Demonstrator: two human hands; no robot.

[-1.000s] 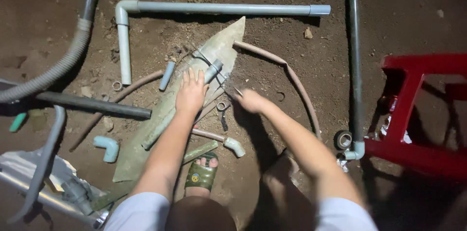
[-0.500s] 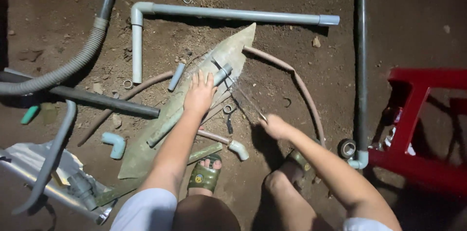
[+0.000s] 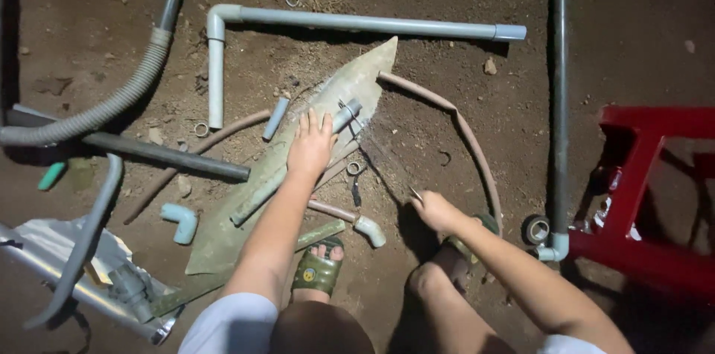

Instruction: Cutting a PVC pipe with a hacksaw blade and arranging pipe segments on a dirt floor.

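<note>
Head view, one entry: a person crouches over bare earth, both feet in green sandals. Left hand lies flat, fingers spread, pressing a short grey pipe piece down onto a pale pointed slab that lies aslant on the ground; the hand is laid on, not clenched. Right hand is closed about the handle end of a thin saw blade, which runs up toward the pipe piece; the blade is faint and blurred, and whether it touches the pipe cannot be told. Step judged: cutting the pipe piece, mid-stroke. The next move calls for firm downward hold by the left hand and a straight stroke. Round about: a long elbowed pipe, a corrugated hose, a dark bar, loose elbow fittings, a red stool.
</note>
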